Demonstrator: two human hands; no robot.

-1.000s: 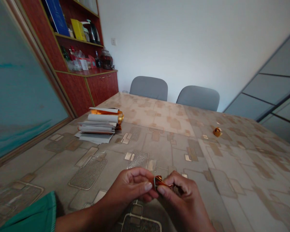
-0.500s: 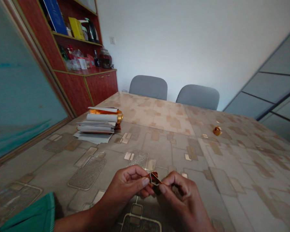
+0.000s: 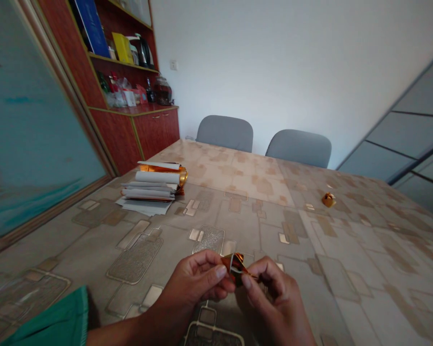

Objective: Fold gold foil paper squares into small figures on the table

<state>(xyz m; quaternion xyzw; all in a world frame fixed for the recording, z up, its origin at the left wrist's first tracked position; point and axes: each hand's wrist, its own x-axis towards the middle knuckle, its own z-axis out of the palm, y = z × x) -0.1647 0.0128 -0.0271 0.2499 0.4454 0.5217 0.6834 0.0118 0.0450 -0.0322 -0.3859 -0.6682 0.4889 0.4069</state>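
Holding a small, shiny orange-gold folded sheet [image 3: 241,264] in two bare hands.
Pinching its left side between the thumb and fingers of the left hand [image 3: 202,278], and its right side between the thumb and fingers of the right hand [image 3: 274,293], with each grip closed on it. Showing a pale edge and a gap between its folds. Held over the near part of the brown and cream patterned worktop [image 3: 252,221], well in from the left and right edges. Near the left edge, toward the far left corner, a pile of grey-white and shiny gold folded sheets [image 3: 151,187]. Toward the far right corner, a small, shiny gold folded lump [image 3: 328,200]. Just past the far edge, two rounded grey chair backs [image 3: 225,132].
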